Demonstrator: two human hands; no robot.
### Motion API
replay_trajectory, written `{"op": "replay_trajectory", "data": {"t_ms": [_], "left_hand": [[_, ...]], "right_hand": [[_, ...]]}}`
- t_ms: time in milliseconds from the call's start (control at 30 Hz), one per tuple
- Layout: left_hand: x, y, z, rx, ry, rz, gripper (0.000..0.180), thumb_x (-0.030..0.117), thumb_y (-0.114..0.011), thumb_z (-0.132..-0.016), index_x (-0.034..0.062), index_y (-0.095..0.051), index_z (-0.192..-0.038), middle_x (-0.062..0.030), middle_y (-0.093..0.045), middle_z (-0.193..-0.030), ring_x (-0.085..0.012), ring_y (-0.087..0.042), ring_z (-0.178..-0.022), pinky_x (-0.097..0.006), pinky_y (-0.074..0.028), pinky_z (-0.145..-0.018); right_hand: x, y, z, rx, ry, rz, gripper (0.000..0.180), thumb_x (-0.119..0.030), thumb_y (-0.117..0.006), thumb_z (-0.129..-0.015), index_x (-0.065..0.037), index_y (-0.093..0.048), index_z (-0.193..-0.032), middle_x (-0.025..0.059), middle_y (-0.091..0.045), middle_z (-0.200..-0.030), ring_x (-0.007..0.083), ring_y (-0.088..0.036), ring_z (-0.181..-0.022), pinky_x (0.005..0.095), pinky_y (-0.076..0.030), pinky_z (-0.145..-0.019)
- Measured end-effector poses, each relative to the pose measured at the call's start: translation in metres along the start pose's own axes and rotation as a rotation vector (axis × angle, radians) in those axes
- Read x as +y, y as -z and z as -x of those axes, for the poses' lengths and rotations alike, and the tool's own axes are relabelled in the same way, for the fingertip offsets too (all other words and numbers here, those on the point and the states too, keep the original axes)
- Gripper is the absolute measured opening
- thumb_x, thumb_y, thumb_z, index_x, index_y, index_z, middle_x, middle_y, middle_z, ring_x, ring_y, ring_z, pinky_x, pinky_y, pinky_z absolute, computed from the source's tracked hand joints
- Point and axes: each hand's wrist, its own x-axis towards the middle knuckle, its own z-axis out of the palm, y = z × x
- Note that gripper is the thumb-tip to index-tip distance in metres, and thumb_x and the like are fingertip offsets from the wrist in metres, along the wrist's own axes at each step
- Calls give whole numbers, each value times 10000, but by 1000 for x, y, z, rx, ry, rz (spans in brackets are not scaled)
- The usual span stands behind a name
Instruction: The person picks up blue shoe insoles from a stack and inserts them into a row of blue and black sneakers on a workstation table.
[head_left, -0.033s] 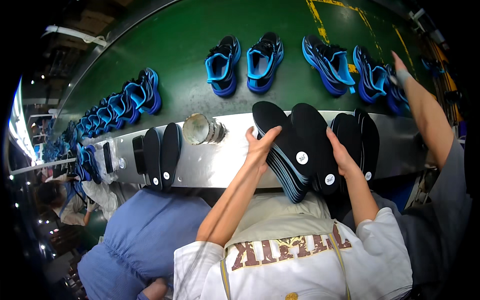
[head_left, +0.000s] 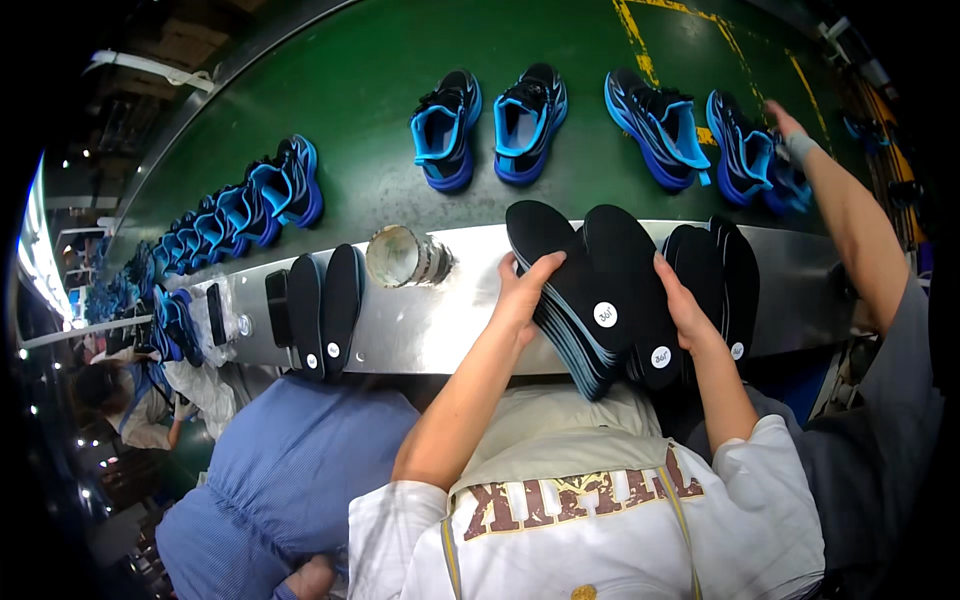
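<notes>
Two thick stacks of black insoles with blue-grey edges and round white labels stand before me at the metal ledge. My left hand (head_left: 525,295) grips the left insole stack (head_left: 548,238), thumb on its top face and fingers round its outer side. Around the outer edge of the right insole stack (head_left: 622,260) my right hand (head_left: 685,305) is closed, its fingers partly hidden. The two stacks lean together, their tops near the green belt. More black insoles (head_left: 735,290) stand just right of my right hand.
A green conveyor belt (head_left: 370,110) carries black-and-blue sneakers (head_left: 447,130), with a long row at the left. On the metal ledge (head_left: 440,330) are a round tin (head_left: 395,257), two insole piles (head_left: 325,310) and a phone (head_left: 280,308). A co-worker's arm (head_left: 850,220) reaches in from the right.
The co-worker's hand at the right has shifted slightly left over the sneakers. My hands and the insole stacks stay nearly where they were.
</notes>
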Motion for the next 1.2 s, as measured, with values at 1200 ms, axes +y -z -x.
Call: {"op": "replay_trajectory", "data": {"t_ms": [1200], "left_hand": [[7,26,-33,-582,-40,640,326,249,-401,-807,14,-567,-962,-112,-607,-967,-235,-583,-869,-341,-475,-795]], "right_hand": [[6,34,2,135,101,135,561,-411,-397,-899,27,-403,-1249,104,-481,-1222,162,-477,-1087,244,-366,-923]]}}
